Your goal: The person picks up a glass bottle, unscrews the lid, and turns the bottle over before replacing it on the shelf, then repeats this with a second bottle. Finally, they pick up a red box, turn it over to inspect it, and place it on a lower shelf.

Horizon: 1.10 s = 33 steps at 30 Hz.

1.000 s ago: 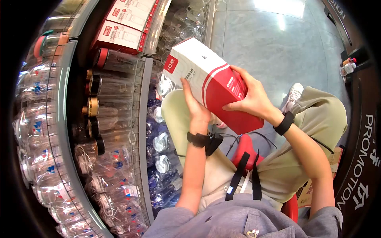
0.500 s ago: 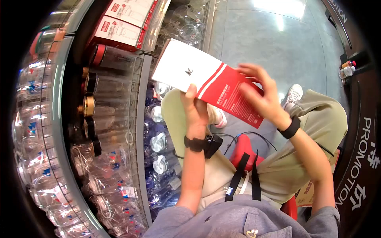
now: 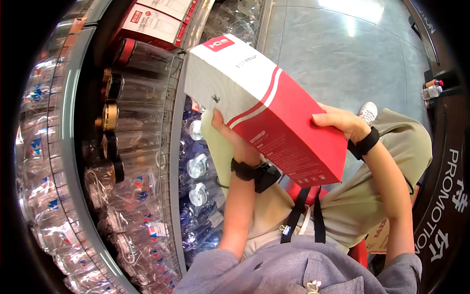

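Note:
A red and white cardboard box [image 3: 289,112] is held tilted in front of me, with two long sides facing up towards my head. My left hand [image 3: 236,137] grips its lower left edge, the thumb lying on the pale side and the other fingers hidden beneath. On the right, my right hand [image 3: 340,121] holds the red end, thumb on the top face and fingers behind the box. A black band with a small dark device [image 3: 264,175] is on my left wrist, and another black band [image 3: 364,143] is on my right.
Shelves at left hold clear bottles with coloured lids [image 3: 139,88], wrapped plastic bottles [image 3: 142,206] and white-red boxes [image 3: 154,22]. Blue-tinted bottles [image 3: 198,193] stand on the lower shelf beside my leg. A dark promotion panel [image 3: 443,196] rises at right. Grey floor [image 3: 338,59] stretches ahead.
The box has turned, so a second long side and a red logo now show. My right hand has moved from lying across the red face to gripping the box's right edge.

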Available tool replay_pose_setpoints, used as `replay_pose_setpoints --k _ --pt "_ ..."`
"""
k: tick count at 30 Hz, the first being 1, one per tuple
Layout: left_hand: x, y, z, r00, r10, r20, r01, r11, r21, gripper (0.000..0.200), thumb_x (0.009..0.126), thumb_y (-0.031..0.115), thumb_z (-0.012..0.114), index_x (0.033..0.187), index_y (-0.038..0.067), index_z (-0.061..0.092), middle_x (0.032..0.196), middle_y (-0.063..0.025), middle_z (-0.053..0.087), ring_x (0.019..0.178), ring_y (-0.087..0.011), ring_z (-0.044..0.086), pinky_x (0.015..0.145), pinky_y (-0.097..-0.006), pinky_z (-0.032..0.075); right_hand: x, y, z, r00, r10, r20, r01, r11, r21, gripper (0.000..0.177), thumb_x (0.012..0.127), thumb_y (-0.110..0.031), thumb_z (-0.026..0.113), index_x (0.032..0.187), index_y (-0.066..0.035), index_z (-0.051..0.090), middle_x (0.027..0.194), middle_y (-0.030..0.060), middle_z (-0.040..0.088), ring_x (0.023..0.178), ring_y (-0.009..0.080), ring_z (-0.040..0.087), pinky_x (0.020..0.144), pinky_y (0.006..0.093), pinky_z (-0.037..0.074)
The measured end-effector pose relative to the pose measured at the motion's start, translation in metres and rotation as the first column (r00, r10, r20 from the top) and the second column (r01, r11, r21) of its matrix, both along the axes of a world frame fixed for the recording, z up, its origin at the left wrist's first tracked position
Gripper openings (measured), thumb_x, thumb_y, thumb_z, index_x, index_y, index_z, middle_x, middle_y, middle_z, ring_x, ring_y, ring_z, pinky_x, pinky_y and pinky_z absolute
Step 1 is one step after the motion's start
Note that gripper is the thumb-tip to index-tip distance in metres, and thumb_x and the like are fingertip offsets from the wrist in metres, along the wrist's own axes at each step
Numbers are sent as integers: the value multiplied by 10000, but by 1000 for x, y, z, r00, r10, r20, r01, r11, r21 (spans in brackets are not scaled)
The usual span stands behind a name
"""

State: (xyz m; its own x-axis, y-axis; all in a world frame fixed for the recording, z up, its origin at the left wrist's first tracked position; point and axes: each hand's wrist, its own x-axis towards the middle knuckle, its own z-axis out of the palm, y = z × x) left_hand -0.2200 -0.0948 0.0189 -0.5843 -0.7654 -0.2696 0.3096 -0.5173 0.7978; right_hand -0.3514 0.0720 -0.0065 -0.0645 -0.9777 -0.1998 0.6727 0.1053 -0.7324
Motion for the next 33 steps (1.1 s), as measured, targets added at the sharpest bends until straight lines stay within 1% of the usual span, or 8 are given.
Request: replay_pose_setpoints --k 2,8,12,17,20,21,27,33 --pt "2 3 2 999 -31 -31 31 999 14 748 887 617 402 1390 64 370 1367 -116 432 1229 -275 431 1016 -425 373 5 2 10 992 -31 122 28 999 22 774 853 -326 678 1444 0 299 1396 120 449 1250 182 451 1038 315 376" --pt "-8 -3 11 986 -144 81 158 966 -205 686 956 566 391 1397 42 346 1322 -109 467 1200 -218 473 965 -351 428 8 -5 -2 994 -104 -35 102 993 -64 764 813 -228 705 1434 -1 323 1380 128 460 1260 201 435 1059 333 345" --pt "-7 -19 -3 892 -447 71 442 827 -347 569 1012 465 350 1354 11 386 1283 -121 514 1172 -214 513 979 -346 423 6 -9 -9 931 -286 -229 280 958 -59 838 751 -238 766 1430 -5 333 1349 134 480 1231 206 462 1049 338 356" --pt "-4 -21 -26 884 -466 -28 444 857 -261 675 803 244 772 1299 -29 404 1236 -121 533 1117 -214 548 938 -356 473 5 -11 -19 746 -336 -575 382 923 -45 1006 627 -270 874 1427 2 328 1322 153 492 1188 225 506 1006 348 409" --pt "-6 -10 -20 936 -348 51 350 904 -245 632 780 182 789 1266 -26 441 1214 -132 551 1096 -217 564 920 -337 487 9 -15 -27 640 -383 -666 384 910 -154 1058 593 -260 898 1434 1 312 1319 159 490 1163 226 523 983 351 428" --pt "-8 -11 -17 923 -385 18 379 897 -225 603 757 121 798 1239 -26 468 1184 -131 569 1091 -209 569 909 -330 495 9 -15 -27 639 -369 -675 362 919 -159 1055 625 -309 874 1473 -90 286 1305 117 494 1156 209 508 998 359 398" --pt "-10 -6 -10 804 -585 104 582 740 -339 711 689 97 835 1265 -2 431 1151 -113 566 1098 -191 564 912 -342 495 1 -18 -25 714 -441 -544 426 890 -162 982 638 -317 866 1417 -42 334 1335 132 481 1232 231 468 1017 384 387" --pt "-15 0 -20 797 -566 211 597 686 -416 877 637 86 867 1309 41 306 1225 -105 518 1114 -196 556 930 -338 486 -3 -15 -8 697 -502 -512 456 861 -224 924 663 -264 847 1403 -34 343 1293 127 520 1221 213 478 1040 349 344"
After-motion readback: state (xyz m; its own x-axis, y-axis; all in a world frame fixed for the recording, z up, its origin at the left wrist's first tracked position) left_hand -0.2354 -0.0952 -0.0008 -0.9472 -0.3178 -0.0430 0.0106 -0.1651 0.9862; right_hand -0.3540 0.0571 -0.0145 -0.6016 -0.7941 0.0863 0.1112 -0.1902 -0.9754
